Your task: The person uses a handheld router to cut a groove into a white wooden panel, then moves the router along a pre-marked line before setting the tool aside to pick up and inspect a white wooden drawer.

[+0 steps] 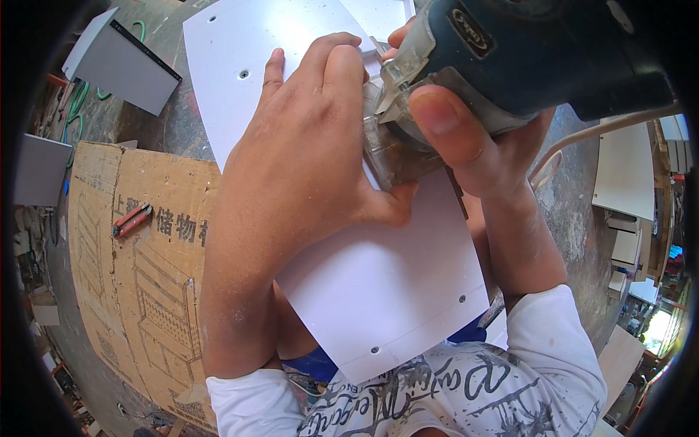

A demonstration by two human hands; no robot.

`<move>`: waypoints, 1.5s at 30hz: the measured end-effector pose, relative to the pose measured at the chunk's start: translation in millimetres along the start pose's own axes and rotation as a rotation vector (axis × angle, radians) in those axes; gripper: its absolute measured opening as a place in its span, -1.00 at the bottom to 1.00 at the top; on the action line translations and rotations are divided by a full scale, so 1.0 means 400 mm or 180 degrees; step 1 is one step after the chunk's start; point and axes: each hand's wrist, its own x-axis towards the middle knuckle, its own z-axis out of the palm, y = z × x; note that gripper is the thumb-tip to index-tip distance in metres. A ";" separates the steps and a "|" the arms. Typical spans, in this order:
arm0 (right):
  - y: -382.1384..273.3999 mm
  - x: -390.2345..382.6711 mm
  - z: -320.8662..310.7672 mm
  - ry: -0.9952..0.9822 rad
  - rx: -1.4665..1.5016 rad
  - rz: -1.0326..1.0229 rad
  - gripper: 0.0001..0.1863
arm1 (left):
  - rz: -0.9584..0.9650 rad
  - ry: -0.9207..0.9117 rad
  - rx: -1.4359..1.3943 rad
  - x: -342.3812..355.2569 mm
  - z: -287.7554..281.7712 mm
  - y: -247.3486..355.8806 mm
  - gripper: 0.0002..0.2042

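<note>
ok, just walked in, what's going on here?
A person's right hand grips a dark blue power tool at the edge of a white board. The left hand lies over the board, against the tool's clear base. Can't tell if it's running. Off to the left, a small red tool lies on flat cardboard.

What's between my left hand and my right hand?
In the head view, the clear base of the power tool lies between your left hand and right hand.
</note>
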 end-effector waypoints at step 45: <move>0.004 0.044 -0.026 -0.0089 0.1142 0.0855 -0.36 | -0.0066 0.0182 0.0177 -0.009 0.006 0.000 -0.06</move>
